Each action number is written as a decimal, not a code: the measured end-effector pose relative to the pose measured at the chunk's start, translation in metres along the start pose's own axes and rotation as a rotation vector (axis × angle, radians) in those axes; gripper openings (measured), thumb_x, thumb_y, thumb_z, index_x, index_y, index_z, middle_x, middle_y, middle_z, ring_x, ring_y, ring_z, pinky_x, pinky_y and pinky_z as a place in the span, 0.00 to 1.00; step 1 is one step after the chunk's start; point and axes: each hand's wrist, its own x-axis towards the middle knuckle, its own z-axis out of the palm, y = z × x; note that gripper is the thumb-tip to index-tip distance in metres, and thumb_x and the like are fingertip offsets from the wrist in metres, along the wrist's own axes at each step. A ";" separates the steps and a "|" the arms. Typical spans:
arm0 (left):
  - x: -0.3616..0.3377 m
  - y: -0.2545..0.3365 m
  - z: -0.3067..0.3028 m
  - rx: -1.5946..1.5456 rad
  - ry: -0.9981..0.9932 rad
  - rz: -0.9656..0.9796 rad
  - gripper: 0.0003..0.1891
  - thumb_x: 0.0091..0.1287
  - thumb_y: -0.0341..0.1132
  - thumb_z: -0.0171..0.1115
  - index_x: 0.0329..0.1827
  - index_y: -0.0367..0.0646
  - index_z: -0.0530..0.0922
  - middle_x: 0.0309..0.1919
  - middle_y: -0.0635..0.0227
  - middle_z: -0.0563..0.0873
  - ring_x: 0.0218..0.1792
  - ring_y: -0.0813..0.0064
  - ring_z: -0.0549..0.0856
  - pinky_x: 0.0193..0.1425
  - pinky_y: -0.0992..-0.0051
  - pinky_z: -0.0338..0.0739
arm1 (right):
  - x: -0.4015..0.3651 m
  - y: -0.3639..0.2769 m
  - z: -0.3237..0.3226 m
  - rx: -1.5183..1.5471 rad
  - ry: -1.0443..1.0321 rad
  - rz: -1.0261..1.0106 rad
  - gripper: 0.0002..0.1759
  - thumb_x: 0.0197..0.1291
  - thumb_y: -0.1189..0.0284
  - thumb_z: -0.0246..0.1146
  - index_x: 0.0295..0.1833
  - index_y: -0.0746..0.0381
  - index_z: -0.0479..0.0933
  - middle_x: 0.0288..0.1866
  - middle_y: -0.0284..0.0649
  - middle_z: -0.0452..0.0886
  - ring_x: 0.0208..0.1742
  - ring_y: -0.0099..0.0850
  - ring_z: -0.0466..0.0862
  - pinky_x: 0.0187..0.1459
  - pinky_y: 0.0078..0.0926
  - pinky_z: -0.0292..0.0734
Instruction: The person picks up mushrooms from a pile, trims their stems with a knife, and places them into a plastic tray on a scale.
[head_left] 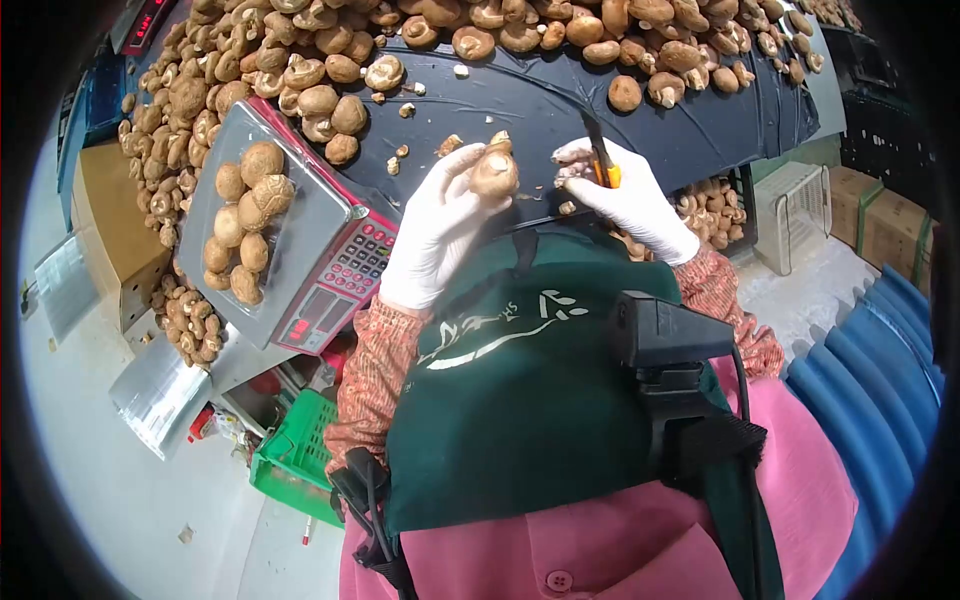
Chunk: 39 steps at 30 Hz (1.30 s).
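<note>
In a white glove, my left hand (437,222) is closed around a brown mushroom (494,174), its pale stem side turned up. My right hand (632,200), also gloved, grips a knife (606,168) with a yellow-orange handle; its dark blade points away from me over the dark tabletop (480,110). Blade and mushroom are apart. Small cut stem pieces (394,165) lie on the tabletop near my left hand. Beyond both hands a large heap of mushrooms (520,35) spreads across the back.
A red-framed digital scale (345,268) stands at the left with several mushrooms (245,220) on its tray. Below it sits a green crate (305,440). A cardboard box (118,220) is far left. At right are a pale plastic basket (790,215) and brown cartons (880,215).
</note>
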 end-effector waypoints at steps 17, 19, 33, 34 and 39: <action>-0.004 0.003 0.002 0.419 0.120 -0.137 0.25 0.82 0.48 0.46 0.55 0.29 0.76 0.36 0.51 0.88 0.29 0.70 0.88 0.31 0.78 0.80 | 0.028 -0.016 0.021 0.228 -0.168 0.129 0.23 0.65 0.63 0.68 0.60 0.64 0.78 0.37 0.27 0.79 0.25 0.11 0.70 0.25 0.11 0.64; -0.004 0.012 0.003 0.394 0.116 -0.179 0.21 0.81 0.47 0.50 0.51 0.33 0.78 0.34 0.55 0.89 0.28 0.76 0.87 0.30 0.81 0.79 | 0.030 -0.021 0.023 0.287 -0.191 0.174 0.21 0.65 0.64 0.67 0.59 0.63 0.78 0.34 0.26 0.77 0.24 0.11 0.69 0.25 0.12 0.64; -0.030 0.053 0.007 0.790 0.369 0.408 0.26 0.58 0.27 0.77 0.60 0.36 0.78 0.55 0.61 0.84 0.50 0.75 0.86 0.51 0.77 0.82 | 0.056 -0.070 0.073 0.231 -0.216 0.223 0.15 0.70 0.65 0.62 0.54 0.63 0.78 0.31 0.28 0.80 0.21 0.12 0.69 0.22 0.13 0.62; -0.034 0.062 0.008 0.904 0.431 0.493 0.26 0.58 0.27 0.77 0.60 0.36 0.78 0.55 0.61 0.84 0.50 0.75 0.86 0.51 0.77 0.82 | 0.056 -0.072 0.076 0.243 -0.222 0.198 0.14 0.71 0.65 0.61 0.54 0.63 0.79 0.34 0.29 0.82 0.21 0.12 0.69 0.22 0.12 0.62; -0.049 0.118 -0.021 0.983 0.841 0.856 0.24 0.61 0.27 0.73 0.61 0.37 0.77 0.53 0.63 0.83 0.54 0.72 0.83 0.62 0.72 0.77 | 0.063 -0.069 0.085 0.169 -0.206 0.189 0.14 0.72 0.65 0.60 0.54 0.62 0.79 0.35 0.30 0.83 0.20 0.11 0.67 0.21 0.11 0.60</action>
